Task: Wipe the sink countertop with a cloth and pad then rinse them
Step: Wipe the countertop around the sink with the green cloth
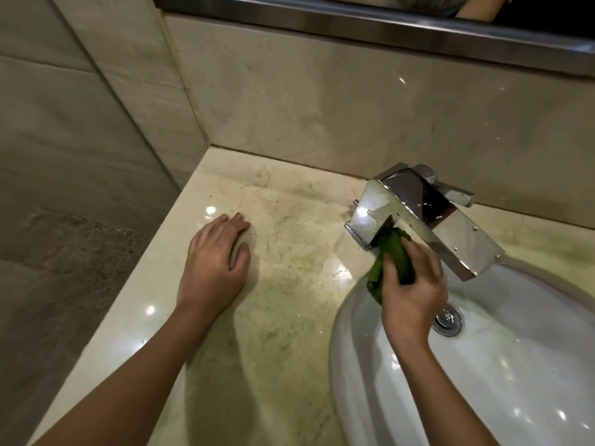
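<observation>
My right hand (413, 286) grips a bunched green cloth (391, 255) and holds it against the base of the chrome faucet (412, 204), at the back rim of the white sink (354, 342). The cloth's lower end hangs over the basin edge. My left hand (215, 262) rests flat on the beige marble countertop (283, 317), left of the sink, fingers loosely bent, holding nothing. Greenish smears mark the countertop. I see no pad.
A chrome drain (448, 320) sits in the basin just right of my right hand. A marble backsplash (322, 101) rises behind the counter, and a tiled wall (80, 123) closes the left side. A metal mirror frame (354, 22) runs along the top.
</observation>
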Tool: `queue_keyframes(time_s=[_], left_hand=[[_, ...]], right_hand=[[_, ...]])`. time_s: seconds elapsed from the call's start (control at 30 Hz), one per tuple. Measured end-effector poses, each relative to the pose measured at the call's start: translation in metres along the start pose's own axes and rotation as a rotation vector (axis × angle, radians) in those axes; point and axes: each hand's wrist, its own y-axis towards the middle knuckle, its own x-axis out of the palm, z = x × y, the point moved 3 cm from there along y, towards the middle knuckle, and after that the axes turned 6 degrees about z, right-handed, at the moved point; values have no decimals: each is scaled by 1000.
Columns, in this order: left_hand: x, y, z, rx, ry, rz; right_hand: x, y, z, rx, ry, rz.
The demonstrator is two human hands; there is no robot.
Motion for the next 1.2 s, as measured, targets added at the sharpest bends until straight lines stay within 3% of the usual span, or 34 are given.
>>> queue_keyframes(time_s=[0.07,0.27,0.47,0.7,0.83,0.9,0.97,1.07,1.13,1.2], left_hand=[[1,1,0,6,9,-3],[-1,0,1,6,7,0],[1,0,0,10,16,7],[0,0,1,-2,21,-7],[0,-1,1,-21,16,-26],[0,0,1,-23,13,-28],[-1,0,1,-24,12,-31],[-1,0,1,-20,11,-26],[-1,0,0,-21,11,-26],[0,0,1,-21,10,-25]], right_hand=[[-1,-4,-3,-7,-4,-14],[-9,-56,-23,-225,40,-267],[-8,10,2,27,-45,-50],[-2,-72,-39,-266,18,-397],[26,-47,-52,-415,-56,-493],[46,-30,-54,-394,-87,-562],[51,-33,-59,-395,-35,-679],[25,-57,-55,-545,88,-832],[14,-57,-47,-593,121,-860],[29,-40,-45,-499,80,-773]])
